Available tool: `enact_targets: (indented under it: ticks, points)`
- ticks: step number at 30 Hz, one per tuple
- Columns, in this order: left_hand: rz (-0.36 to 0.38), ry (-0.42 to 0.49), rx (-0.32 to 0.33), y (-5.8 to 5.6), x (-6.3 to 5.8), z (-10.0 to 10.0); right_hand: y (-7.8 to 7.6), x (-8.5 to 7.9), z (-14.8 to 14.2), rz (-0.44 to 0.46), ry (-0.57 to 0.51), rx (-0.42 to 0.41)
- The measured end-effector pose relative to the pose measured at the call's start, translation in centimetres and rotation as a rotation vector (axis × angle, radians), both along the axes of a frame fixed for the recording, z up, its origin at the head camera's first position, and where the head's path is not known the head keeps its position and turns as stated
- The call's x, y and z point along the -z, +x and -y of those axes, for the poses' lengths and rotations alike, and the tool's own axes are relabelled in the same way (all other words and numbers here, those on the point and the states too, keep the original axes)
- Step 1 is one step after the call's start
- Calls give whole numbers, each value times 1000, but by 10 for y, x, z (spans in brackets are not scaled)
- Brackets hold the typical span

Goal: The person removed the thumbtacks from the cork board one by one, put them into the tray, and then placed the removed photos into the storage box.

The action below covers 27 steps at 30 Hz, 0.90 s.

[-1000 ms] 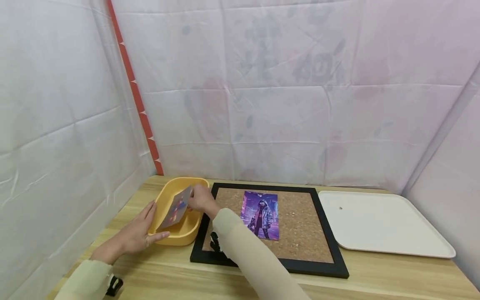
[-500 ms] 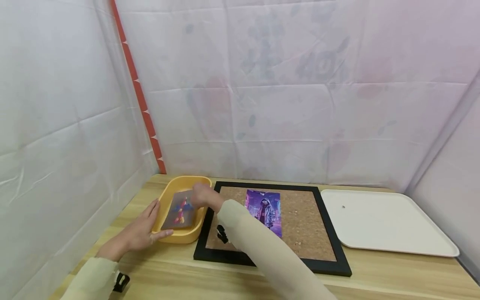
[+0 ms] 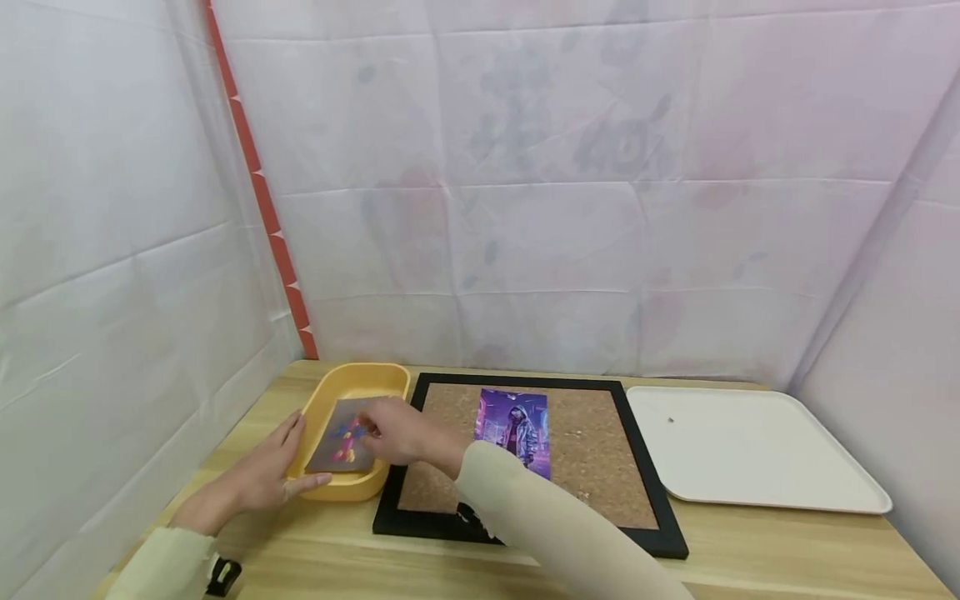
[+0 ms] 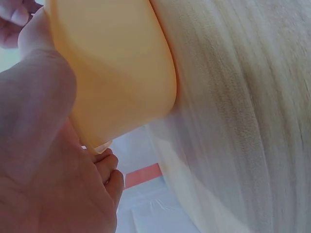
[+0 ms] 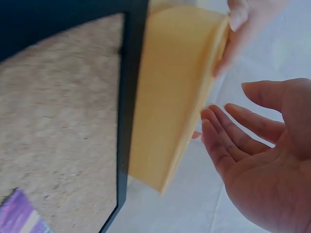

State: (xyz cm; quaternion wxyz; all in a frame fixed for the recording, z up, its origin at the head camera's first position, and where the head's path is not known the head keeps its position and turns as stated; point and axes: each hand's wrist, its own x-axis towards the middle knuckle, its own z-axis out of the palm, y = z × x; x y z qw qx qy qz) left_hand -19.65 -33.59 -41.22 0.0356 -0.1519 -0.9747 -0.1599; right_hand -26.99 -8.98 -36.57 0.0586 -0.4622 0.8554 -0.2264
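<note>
Closest, the left hand [image 3: 258,479] holds the near left corner of the yellow tub [image 3: 339,490], its thumb on the near edge. The tub sits toward the far left corner of the desk [image 3: 337,558]. Inside it lies the gray card [image 3: 330,442], bright picture up. The right hand [image 3: 405,433] is over the card's right side, fingers loosely bent, with nothing in its grip. The card looks thin, light and a bit bendy, and maybe slippery. It could crease, so a soft pinch on one edge seems best. The tub's sides leave little finger room; there is space above. Just right of the tub is the corkboard [image 3: 611,450] with a purple picture [image 3: 516,421]. The white tray [image 3: 750,450] lies toward the desk's right edge. A cloth wall [image 3: 480,250] stands behind the far edge.
</note>
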Motion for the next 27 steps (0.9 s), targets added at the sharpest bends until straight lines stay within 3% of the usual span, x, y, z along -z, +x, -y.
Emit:
enact_targets:
  ticks: [4,9,18,27]
  points:
    - [-2,-1,0,1,0,1,5,7,-6,-23,-28,-17]
    - [-2,3,5,1,-2,0,9,13,-16,-6,-28,17]
    - [25,21,3,0,0,0,21,21,-36,-56,-64,52]
    - [45,35,-2,-1,-1,2,22,25,-55,117,-60,64]
